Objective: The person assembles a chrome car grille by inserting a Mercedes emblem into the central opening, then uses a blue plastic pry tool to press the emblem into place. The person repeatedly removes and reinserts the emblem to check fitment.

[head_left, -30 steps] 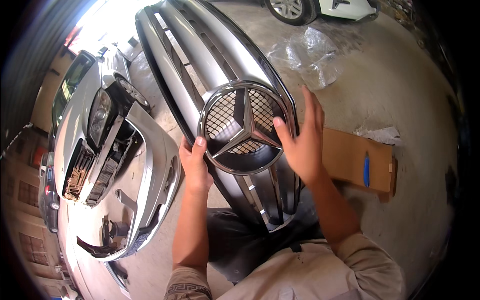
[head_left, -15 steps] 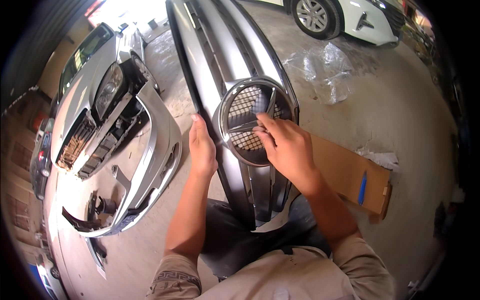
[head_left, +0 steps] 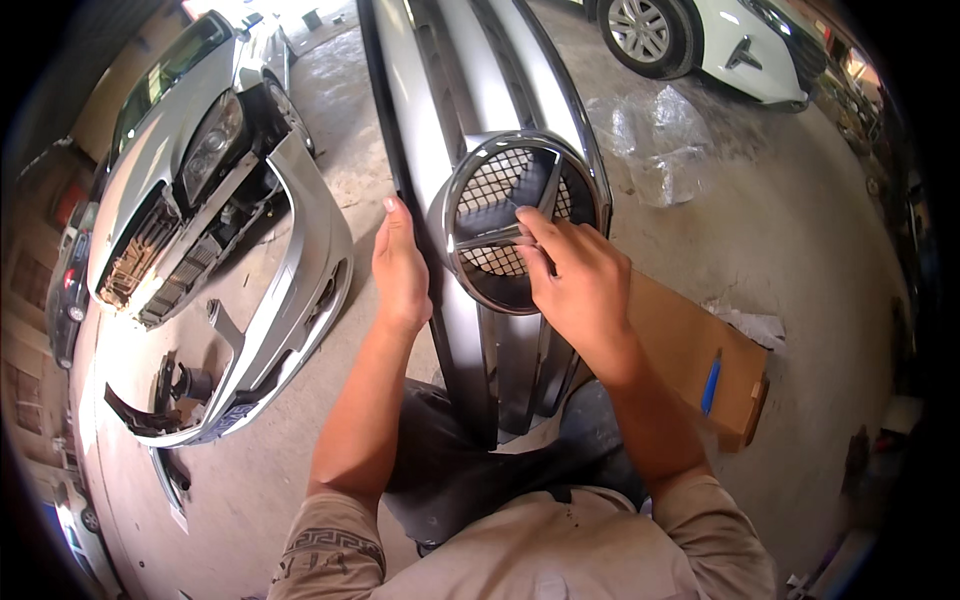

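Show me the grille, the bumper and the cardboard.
Grille [head_left: 486, 95], head view: bright middle slat, upper part.
Bumper [head_left: 305, 262], head view: silver outer face.
Cardboard [head_left: 665, 330], head view: flat brown top.

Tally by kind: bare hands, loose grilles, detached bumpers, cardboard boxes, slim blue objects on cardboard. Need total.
Bare hands: 2 (left hand, right hand)
Loose grille: 1
Detached silver bumper: 1
Cardboard box: 1
Slim blue object: 1
Total: 6
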`<state>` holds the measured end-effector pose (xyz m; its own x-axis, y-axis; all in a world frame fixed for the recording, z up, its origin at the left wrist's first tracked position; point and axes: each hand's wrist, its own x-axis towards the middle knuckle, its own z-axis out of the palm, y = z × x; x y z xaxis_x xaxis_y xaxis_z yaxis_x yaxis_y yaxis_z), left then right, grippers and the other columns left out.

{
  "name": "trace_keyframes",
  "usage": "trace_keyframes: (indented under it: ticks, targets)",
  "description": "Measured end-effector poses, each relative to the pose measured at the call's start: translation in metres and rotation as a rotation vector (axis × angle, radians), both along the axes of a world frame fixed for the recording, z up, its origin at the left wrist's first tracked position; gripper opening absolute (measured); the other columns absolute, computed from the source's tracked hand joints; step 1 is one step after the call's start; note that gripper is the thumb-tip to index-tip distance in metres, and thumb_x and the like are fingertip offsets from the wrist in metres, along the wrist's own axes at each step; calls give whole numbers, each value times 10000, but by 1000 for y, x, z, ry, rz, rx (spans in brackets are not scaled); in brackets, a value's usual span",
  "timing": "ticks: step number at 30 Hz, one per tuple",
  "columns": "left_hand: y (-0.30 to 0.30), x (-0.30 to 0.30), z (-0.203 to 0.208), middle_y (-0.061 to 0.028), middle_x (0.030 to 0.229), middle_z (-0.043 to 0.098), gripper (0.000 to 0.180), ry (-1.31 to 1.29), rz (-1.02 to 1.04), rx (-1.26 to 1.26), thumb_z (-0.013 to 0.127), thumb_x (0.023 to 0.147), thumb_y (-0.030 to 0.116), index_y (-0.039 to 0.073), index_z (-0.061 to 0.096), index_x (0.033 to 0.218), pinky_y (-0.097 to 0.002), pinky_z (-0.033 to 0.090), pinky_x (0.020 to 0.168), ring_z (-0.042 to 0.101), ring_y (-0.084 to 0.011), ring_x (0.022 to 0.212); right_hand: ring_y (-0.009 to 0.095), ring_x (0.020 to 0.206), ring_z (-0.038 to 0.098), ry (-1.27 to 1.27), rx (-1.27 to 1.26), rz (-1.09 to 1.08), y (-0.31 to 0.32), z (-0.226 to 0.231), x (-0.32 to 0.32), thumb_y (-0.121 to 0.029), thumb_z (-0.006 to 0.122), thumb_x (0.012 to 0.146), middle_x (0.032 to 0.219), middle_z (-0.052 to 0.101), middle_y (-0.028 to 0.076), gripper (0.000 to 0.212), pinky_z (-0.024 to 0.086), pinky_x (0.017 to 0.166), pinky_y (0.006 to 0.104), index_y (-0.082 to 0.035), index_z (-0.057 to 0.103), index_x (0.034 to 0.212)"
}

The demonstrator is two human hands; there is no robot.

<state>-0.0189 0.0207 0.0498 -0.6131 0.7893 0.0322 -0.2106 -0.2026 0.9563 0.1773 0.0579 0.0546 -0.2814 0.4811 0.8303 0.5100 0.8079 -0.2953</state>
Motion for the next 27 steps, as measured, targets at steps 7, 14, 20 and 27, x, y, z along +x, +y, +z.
trace_keyframes:
  ticks: [7, 14, 20, 27]
  targets:
    - [0, -1, 5, -58, 1237, 613, 577, -74, -14, 35, 475, 1076, 505, -36, 597, 1235, -301, 402, 1043, 526, -125, 1150, 230, 668, 621, -8, -2, -49, -2, 2, -3, -94, 787, 807, 780, 633, 36, 385, 519, 585, 365, -138, 684, 1176]
    - [6, -23, -3, -102, 1150, 672, 580, 19, 0, 45, 514, 1048, 535, -19, 632, 1174, -334, 523, 931, 643, -184, 1032, 253, 859, 662, 159, -240, 114, -5, 6, 3, -137, 848, 798, 986, 702, 87, 643, 561, 771, 385, -77, 594, 1386]
    - [4, -44, 5, -113, 1346, 621, 658, -70, -10, 3, 558, 1014, 560, 0, 573, 1360, -402, 476, 1056, 605, -246, 1206, 257, 946, 677, 527, -202, -50, -10, -29, 42, 2, 833, 771, 1080, 720, 131, 509, 539, 847, 359, -21, 653, 1246]
    - [8, -49, 3, -98, 1315, 611, 645, -43, 68, -35, 461, 1057, 563, -12, 579, 1326, -372, 465, 1033, 574, -209, 1196, 263, 906, 661, 493, -295, -35, -23, -66, 48, 14, 773, 809, 1059, 716, 124, 403, 527, 833, 366, -17, 663, 1195]
